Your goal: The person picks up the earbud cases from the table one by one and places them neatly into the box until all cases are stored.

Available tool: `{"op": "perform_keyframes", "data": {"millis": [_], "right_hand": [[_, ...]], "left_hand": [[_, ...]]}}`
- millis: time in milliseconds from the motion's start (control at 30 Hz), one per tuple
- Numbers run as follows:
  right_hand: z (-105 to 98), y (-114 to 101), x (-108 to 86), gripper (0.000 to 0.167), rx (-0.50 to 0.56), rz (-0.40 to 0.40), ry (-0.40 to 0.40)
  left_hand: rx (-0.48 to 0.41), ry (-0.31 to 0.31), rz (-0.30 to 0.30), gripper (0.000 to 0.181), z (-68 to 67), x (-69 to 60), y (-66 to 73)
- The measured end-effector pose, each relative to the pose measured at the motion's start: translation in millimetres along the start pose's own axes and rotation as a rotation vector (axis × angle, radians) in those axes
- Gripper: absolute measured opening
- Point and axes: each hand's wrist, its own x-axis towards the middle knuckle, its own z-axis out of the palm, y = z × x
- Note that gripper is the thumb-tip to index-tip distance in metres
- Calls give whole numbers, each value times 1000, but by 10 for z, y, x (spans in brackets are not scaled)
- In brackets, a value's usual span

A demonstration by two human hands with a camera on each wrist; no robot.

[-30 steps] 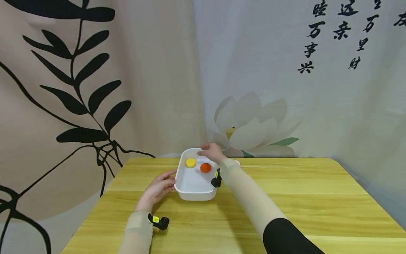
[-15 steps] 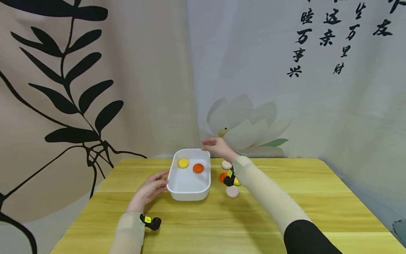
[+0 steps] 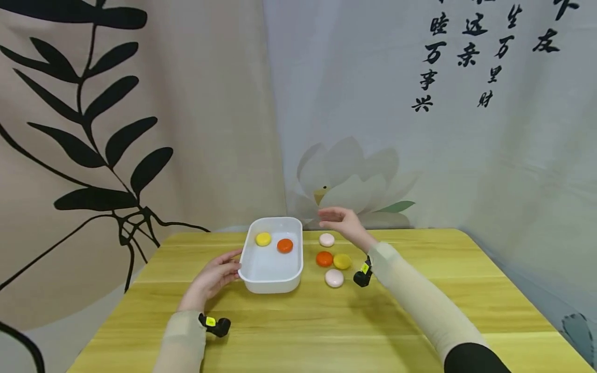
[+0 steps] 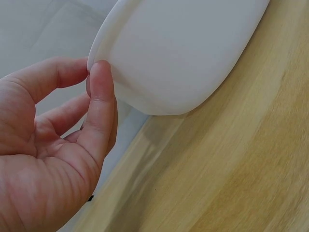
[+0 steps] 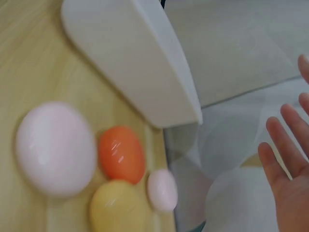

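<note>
A white rectangular tub (image 3: 270,267) stands on the table, with a glossy yellow disc (image 3: 263,239) and an orange disc (image 3: 285,246) inside near its far end. At the tub's left side, my left hand (image 3: 216,274) pinches the rim; in the left wrist view its fingertips (image 4: 101,79) lie against the tub's edge. My right hand (image 3: 345,223) hovers beyond the loose discs, fingers extended and holding nothing. Below it lie an orange disc (image 3: 324,258), a yellow disc (image 3: 342,261) and two pale pink discs, one far (image 3: 326,240) and one near (image 3: 333,278).
The wooden table (image 3: 420,300) extends to both sides and towards me. Its far edge meets a hanging cloth (image 3: 224,114) printed with leaves, a lotus and dark characters. Each wrist carries a small black camera (image 3: 362,274).
My right hand has moved right, from over the tub's far end to past the loose discs, which are now uncovered. The left hand stays at the rim. The head view has shifted slightly.
</note>
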Motion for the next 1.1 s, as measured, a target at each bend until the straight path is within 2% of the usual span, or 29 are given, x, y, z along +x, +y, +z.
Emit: {"op": "perform_keyframes", "data": {"millis": [333, 600, 933, 1100], "right_hand": [[-269, 398, -345, 51, 31, 71, -17], [-343, 757, -522, 62, 47, 140, -55], [-304, 925, -608, 71, 98, 202, -87], [-285, 1001, -585, 70, 71, 215, -107]], "left_hand": [[17, -19, 3, 58, -24, 4, 6], [-10, -18, -16, 61, -7, -6, 33], [8, -14, -14, 61, -7, 3, 24], [-2, -15, -22, 61, -1, 8, 37]]}}
